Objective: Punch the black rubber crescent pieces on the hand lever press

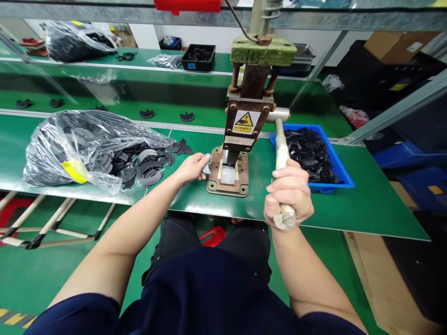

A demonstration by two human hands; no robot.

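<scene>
A small hand press (248,123) with a green top and a yellow warning label stands on the green workbench (370,204). My right hand (288,191) is shut around the press lever (281,149), which is pulled down toward me. My left hand (193,167) rests at the left side of the rusty press base (214,179), its fingertips pinching a small pale piece at the die opening. Black curved flat parts (146,163) spill from a clear plastic bag (80,146) just left of that hand.
A blue tray (340,174) of black parts sits right of the press. Behind runs a green conveyor (104,100) carrying a few black parts. On the far bench stand a black bin (198,56) and another bag (75,41). My knees are under the bench edge.
</scene>
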